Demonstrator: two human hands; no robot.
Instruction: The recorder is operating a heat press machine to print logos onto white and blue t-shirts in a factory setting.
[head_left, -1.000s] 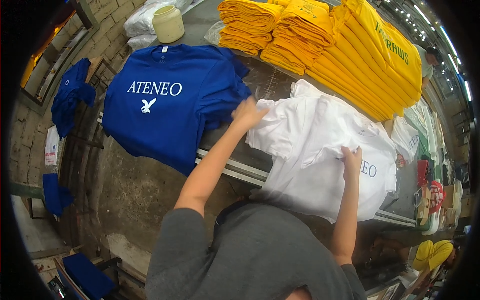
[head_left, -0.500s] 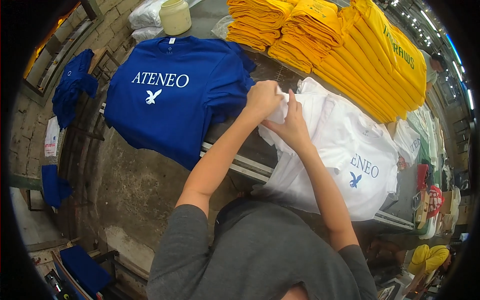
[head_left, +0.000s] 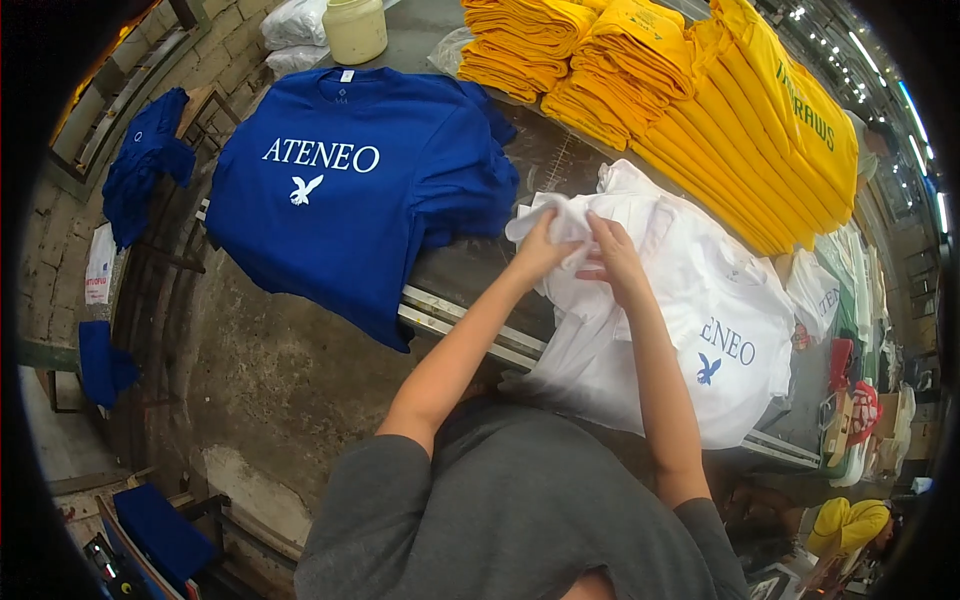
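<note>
Near the middle of the table, a white T-shirt [head_left: 672, 240] with dark blue print lies bunched at its left end. My left hand [head_left: 541, 250] is closed on that end, with loose white cloth rising between its thumb and fingers. Just to the right, my right hand [head_left: 618, 262] rests against the same cloth, its fingers spread apart. More white shirts seem to lie underneath, though layers and folds hide how many. To the left of my hands, a blue T-shirt [head_left: 330, 215] with white print is spread flat, hanging over the table's near edge.
Stacks of folded yellow shirts [head_left: 740, 140] stand along the far side. A cream plastic jar [head_left: 355, 32] sits at the back beside white plastic bundles [head_left: 295, 28]. Blue garments [head_left: 145, 165] hang on a rack at far left. A person in yellow [head_left: 850, 525] is at lower right.
Both hands have come down and nearer to me. The left hand brought the white cloth with it, and the right hand's fingers have spread from their pinch.
</note>
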